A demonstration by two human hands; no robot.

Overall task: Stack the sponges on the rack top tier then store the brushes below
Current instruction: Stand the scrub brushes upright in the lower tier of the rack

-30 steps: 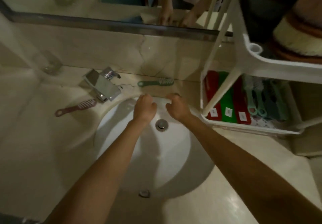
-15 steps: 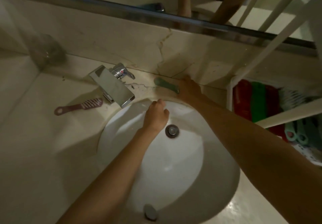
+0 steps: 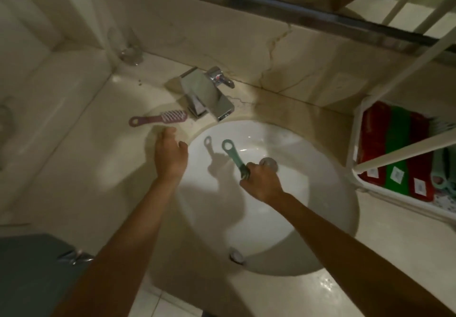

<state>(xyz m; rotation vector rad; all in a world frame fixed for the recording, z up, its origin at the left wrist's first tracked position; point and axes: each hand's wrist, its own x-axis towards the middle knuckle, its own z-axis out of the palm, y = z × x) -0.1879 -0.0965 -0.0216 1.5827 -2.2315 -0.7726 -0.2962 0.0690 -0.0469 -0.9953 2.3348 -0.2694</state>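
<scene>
The teal brush [image 3: 232, 155] has left the counter [image 3: 86, 168] behind the basin and is now over the white sink [image 3: 308, 205]. The right hand [image 3: 261, 183] grips its bristle end, and the looped plastic handle points up and left. The left hand [image 3: 170, 155] has shifted to the counter's edge, fingers loosely curled and holding nothing. It is near the pink brush [image 3: 160, 118], which lies beside the chrome faucet [image 3: 209, 94]. The lower tray of the white rack [image 3: 356, 129] holds red and green packs [image 3: 397, 129] with white labels too blurred to read, plus more teal brushes [image 3: 441, 166].
</scene>
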